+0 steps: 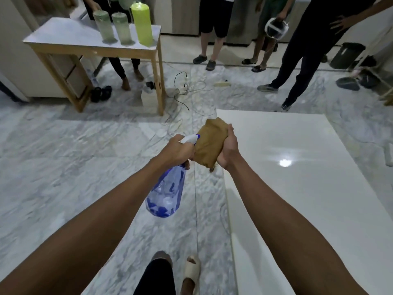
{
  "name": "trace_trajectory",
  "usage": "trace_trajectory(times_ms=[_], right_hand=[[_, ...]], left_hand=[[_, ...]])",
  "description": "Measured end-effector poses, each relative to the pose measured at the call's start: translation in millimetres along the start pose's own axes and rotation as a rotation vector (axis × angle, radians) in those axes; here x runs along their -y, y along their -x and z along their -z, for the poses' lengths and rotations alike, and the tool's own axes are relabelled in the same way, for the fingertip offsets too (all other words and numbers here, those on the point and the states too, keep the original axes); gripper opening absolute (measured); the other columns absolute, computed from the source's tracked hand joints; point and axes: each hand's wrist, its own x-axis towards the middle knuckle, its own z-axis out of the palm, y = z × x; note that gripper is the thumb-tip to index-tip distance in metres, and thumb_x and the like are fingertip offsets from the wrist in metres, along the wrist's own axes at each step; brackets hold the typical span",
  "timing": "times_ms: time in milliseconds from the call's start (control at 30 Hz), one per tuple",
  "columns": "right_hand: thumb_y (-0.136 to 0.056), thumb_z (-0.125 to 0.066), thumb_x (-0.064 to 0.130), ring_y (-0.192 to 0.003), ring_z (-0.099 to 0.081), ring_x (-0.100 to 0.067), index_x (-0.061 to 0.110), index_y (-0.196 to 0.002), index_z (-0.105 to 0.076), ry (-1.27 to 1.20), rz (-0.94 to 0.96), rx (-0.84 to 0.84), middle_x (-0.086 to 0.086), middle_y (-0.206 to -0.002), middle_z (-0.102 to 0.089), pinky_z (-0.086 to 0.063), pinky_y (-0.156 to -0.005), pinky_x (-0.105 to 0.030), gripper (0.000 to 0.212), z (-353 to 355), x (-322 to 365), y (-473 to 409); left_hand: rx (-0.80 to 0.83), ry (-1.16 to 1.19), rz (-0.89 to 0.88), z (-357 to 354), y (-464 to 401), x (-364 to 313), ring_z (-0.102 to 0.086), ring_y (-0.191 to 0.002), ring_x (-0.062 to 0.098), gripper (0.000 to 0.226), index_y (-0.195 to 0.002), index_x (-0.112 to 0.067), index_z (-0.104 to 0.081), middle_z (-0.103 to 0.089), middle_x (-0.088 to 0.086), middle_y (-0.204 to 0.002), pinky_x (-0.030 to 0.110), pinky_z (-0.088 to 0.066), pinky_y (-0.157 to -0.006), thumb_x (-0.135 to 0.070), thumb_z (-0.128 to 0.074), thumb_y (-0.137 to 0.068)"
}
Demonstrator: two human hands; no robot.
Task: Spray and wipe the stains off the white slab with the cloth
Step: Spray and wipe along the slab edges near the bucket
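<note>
Left hand [179, 150] grips the neck of the spray bottle [168, 191], nozzle aimed at 1 o'clock, touching the cloth [211, 143]. Right hand [228, 151] clutches the cloth, a folded brown wad, held in the air over the slab's left edge. Slab [308, 188]: white, glossy, flat on the floor, filling the 3 to 5 o'clock side, lamp glare near its middle; stains too faint to tell. Marble floor [74, 167] everywhere else. Wooden table [89, 39] at 11 o'clock, carrying three tall cylinders [141, 23]. Several onlookers' legs at 12 to 2 o'clock. Cables [182, 88] loose on floor by the table leg.
</note>
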Motion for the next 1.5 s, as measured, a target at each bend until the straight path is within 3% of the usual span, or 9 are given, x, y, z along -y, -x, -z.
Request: trace_trajectory(times_ms=[600, 767, 867, 1000, 1100, 1167, 1267, 1367, 1500], right_hand=[[-0.093, -0.050, 0.062, -0.123, -0.060, -0.034, 0.005, -0.133, -0.058, 0.007, -0.116, -0.137, -0.017, -0.130, -0.065, -0.042, -0.111, -0.049, 0.070, -21, 47, -263], [-0.095, -0.050, 0.060, -0.107, -0.067, -0.031, 0.011, -0.120, -0.065, 0.407, -0.153, -0.316, -0.013, -0.115, -0.071, -0.052, -0.101, -0.047, 0.057, 18, 65, -284], [-0.103, -0.037, 0.055, -0.118, -0.061, -0.035, 0.009, -0.139, -0.055, 0.757, 0.117, -0.404, -0.011, -0.126, -0.067, -0.048, -0.105, -0.049, 0.061, 31, 94, -313], [-0.105, -0.032, 0.052, -0.125, -0.053, -0.004, 0.032, -0.140, -0.049, 1.304, 0.409, -0.197, 0.014, -0.140, -0.057, -0.041, -0.107, -0.032, 0.043, 64, 104, -380], [-0.099, -0.022, 0.065, -0.122, -0.059, -0.023, 0.035, -0.139, -0.049, 1.677, 0.381, -0.117, 0.001, -0.137, -0.060, -0.045, -0.102, -0.046, 0.057, 96, 75, -438], [-0.098, -0.020, 0.068, -0.143, -0.035, -0.034, 0.035, -0.150, -0.037, 2.005, 0.300, -0.026, -0.009, -0.158, -0.035, -0.026, -0.115, -0.054, 0.064, 109, 40, -455], [-0.090, -0.021, 0.078, -0.154, 0.004, -0.032, 0.041, -0.157, -0.013, 2.057, 0.267, -0.004, -0.007, -0.168, 0.002, 0.010, -0.118, -0.056, 0.076, 117, 16, -448], [-0.088, -0.005, 0.072, -0.153, -0.007, -0.030, 0.036, -0.156, -0.023, 1.995, 0.310, -0.057, -0.008, -0.167, -0.010, 0.004, -0.120, -0.060, 0.079, 110, 29, -450], [-0.099, -0.025, 0.061, -0.153, -0.009, -0.032, 0.019, -0.158, -0.013, 1.912, 0.219, -0.338, -0.013, -0.166, -0.009, 0.001, -0.119, -0.060, 0.074, 89, 38, -486]], left_hand=[[0.129, -0.073, 0.065, 51, -290, -57, -0.057, -0.040, 0.027, 0.031, -0.079, 0.002, -0.058, -0.067, 0.034, -0.082, 0.027, -0.046, -0.047, -0.028, -0.055, -0.084], [0.107, -0.055, 0.069, 51, -331, -51, -0.058, -0.041, 0.027, 0.042, -0.094, 0.015, -0.064, -0.072, 0.030, -0.091, 0.029, -0.049, -0.050, -0.026, -0.054, -0.097], [0.091, -0.050, 0.048, 53, -351, -52, -0.057, -0.039, 0.022, 0.034, -0.088, 0.010, -0.065, -0.072, 0.031, -0.094, 0.028, -0.049, -0.049, -0.020, -0.052, -0.098], [0.074, -0.038, 0.046, 43, -379, -38, -0.057, -0.037, 0.018, 0.032, -0.087, 0.016, -0.062, -0.068, 0.032, -0.088, 0.023, -0.046, -0.045, -0.013, -0.050, -0.096], [0.062, -0.015, 0.073, 28, -395, -15, -0.059, -0.045, 0.024, 0.032, -0.089, 0.017, -0.062, -0.062, 0.022, -0.080, 0.027, -0.047, -0.048, -0.011, -0.049, -0.093], [0.059, 0.015, 0.095, 20, -404, -1, -0.058, -0.053, 0.028, 0.028, -0.091, 0.017, -0.062, -0.062, 0.020, -0.081, 0.027, -0.049, -0.047, -0.008, -0.048, -0.092], [0.053, 0.041, 0.119, 11, -412, 12, -0.057, -0.045, 0.023, 0.030, -0.092, 0.015, -0.061, -0.061, 0.019, -0.081, 0.028, -0.048, -0.047, -0.013, -0.050, -0.095], [0.066, 0.038, 0.122, 7, -416, 20, -0.053, -0.043, 0.024, 0.040, -0.085, 0.015, -0.058, -0.059, 0.022, -0.077, 0.024, -0.046, -0.046, -0.022, -0.051, -0.099], [0.066, 0.018, 0.104, 5, -428, 33, -0.051, -0.052, 0.026, 0.042, -0.081, 0.014, -0.058, -0.056, 0.021, -0.075, 0.030, -0.047, -0.056, -0.023, -0.051, -0.099]])
